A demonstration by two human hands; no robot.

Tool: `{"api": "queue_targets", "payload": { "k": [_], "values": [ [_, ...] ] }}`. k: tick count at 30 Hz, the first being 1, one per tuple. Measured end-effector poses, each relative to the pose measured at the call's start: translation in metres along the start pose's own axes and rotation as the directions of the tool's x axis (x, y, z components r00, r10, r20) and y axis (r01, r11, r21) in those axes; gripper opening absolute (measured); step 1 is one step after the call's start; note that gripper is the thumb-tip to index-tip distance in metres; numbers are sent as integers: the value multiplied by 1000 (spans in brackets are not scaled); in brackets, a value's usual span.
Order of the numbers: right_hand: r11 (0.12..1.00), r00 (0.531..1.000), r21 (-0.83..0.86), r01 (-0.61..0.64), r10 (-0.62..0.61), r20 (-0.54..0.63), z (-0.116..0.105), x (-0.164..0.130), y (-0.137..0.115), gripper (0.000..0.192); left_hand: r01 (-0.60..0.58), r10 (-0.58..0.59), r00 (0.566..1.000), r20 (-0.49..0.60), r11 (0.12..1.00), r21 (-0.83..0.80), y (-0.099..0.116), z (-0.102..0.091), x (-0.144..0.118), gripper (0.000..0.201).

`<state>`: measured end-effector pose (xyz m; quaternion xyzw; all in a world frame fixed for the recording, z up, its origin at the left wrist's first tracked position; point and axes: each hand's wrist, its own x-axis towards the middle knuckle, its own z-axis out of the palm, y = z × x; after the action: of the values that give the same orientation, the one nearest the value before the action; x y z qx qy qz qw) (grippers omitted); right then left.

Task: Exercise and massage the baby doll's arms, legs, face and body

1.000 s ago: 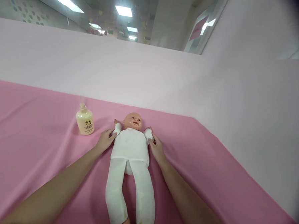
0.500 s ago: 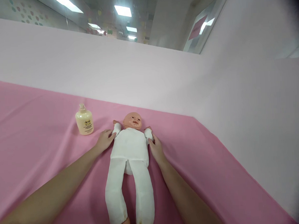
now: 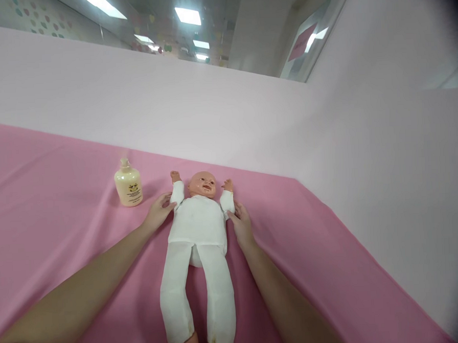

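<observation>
Head view: we pressed our left hand (image 3: 158, 212) and right hand (image 3: 242, 223), grips open, flat against the doll (image 3: 197, 229); bottle (image 3: 128, 184) nearby.

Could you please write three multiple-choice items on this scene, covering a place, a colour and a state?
1. Where does the bottle stand?
A. beside the left hand
B. at the doll's feet
C. beside the right hand

2. What colour is the cloth under the doll?
A. blue
B. pink
C. green

3. How does the doll lie?
A. face down
B. sitting up
C. on its back

Answers: 1 A, it stands just beyond the left hand; 2 B, pink fabric covers the surface; 3 C, its face points upward.
</observation>
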<state>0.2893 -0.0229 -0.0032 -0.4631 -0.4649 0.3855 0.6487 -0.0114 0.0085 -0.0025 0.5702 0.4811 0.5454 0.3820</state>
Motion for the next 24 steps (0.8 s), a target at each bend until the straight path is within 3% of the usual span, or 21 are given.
{"api": "queue_targets", "payload": {
  "k": [5, 10, 17, 24],
  "values": [
    [991, 999, 132, -38, 41, -24, -1, 1, 1, 47, 37, -36, 999, 5, 972, -233, 8, -1, -2, 68],
    [994, 998, 89, -70, 69, 11, -4, 3, 5, 18, 92, -90, 996, 22, 929, -358, 4, 0, 1, 39],
    [988, 994, 108, -110, 108, 30, -4, 3, 3, 17, 112, -103, 994, 44, 936, -334, -3, 1, 5, 34],
    [992, 994, 71, -104, 101, 44, -2, 6, 6, 30, 77, -57, 995, 83, 958, -275, -2, -2, 2, 38]
  ]
}}
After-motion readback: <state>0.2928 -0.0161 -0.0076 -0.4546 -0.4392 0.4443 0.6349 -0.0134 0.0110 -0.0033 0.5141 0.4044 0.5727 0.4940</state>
